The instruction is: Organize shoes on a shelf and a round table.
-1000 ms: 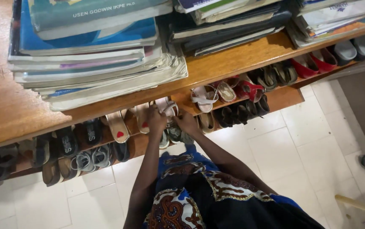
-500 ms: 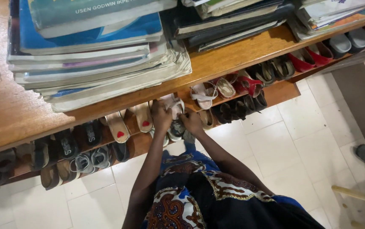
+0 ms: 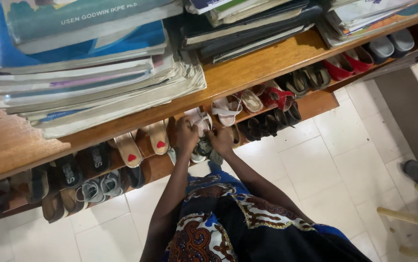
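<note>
A wooden tabletop [image 3: 247, 68] is seen from above, loaded with a big stack of books [image 3: 82, 63] at the left and darker books [image 3: 247, 26] at the right. Below its edge, a shoe shelf [image 3: 160, 165] is filled with rows of footwear: black slides [image 3: 80, 162], tan sandals with red hearts [image 3: 143, 143], red shoes [image 3: 279, 97] and grey shoes [image 3: 391, 43]. White floor tiles [image 3: 335, 165] are spread below. Both arms are stretched to the shelf's middle. A white sandal [image 3: 200, 119] on the upper row is touched by the left hand [image 3: 186, 137]; whether its fingers are closed on it cannot be told. The right hand [image 3: 221, 139] is laid just beside it on grey shoes [image 3: 204, 150] below, fingers curled, grip unclear.
</note>
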